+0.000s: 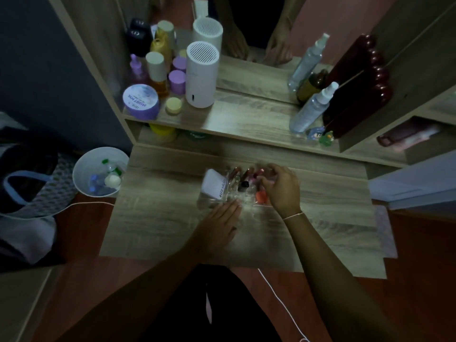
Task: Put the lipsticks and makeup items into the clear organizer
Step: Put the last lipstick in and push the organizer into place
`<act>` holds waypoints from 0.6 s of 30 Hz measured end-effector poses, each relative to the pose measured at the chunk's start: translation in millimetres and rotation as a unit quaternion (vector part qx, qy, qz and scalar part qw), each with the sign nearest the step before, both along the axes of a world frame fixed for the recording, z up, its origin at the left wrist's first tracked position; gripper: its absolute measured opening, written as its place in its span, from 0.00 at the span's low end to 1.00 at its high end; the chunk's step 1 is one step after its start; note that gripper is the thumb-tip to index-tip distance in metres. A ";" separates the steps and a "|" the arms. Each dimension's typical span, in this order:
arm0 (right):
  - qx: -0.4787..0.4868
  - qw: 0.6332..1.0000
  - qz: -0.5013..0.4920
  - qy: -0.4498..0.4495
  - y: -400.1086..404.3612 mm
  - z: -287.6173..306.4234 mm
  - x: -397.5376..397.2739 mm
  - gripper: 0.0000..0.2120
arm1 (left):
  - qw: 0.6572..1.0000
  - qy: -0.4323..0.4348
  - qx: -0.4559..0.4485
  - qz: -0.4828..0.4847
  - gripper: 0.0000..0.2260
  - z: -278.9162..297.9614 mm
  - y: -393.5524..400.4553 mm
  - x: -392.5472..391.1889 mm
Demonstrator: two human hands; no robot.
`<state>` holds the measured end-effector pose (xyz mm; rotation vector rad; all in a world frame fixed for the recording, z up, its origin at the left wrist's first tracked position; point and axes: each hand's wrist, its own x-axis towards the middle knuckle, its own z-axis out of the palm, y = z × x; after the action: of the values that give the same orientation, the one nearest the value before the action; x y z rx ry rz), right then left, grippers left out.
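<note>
Most lipsticks (pixel 243 177) already stand in the clear organizer (pixel 209 202); the right hand (pixel 281 187) pinches one over it, the left hand (pixel 219 222) lies spread flat on the table (pixel 153 225).

A home dressing area was shown: a wooden vanity (pixel 246 233) with a mirror (pixel 259 28) at upper centre, skincare jars (pixel 141 101) and spray bottles (pixel 311 108) shelved above, a waste bin (pixel 100 170) at left.

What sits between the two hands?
Head view: the clear organizer with lipsticks and an orange item, between left hand and right hand.
</note>
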<state>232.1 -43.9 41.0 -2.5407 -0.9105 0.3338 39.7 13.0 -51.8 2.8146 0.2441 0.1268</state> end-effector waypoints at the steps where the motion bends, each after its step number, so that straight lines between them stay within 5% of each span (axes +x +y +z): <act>1: -0.005 1.000 0.008 0.005 1.3 -0.2 0.3 0.17 | 1.000 0.001 -0.005 0.001 0.28 -0.6 -0.2 1.0; 8: 0.016 0.999 0.028 0.006 5.7 -3.5 -3.3 0.07 | 0.999 0.021 -0.028 0.020 0.27 -6.5 -0.9 0.4; 18: 0.037 0.998 0.049 0.013 3.4 -8.1 -2.5 0.09 | 0.998 0.018 -0.054 0.030 0.26 -11.3 -3.5 -1.8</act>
<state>229.7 -40.5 32.9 -2.4238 -1.0202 0.3557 37.8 9.5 -63.0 2.7057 0.3328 0.0732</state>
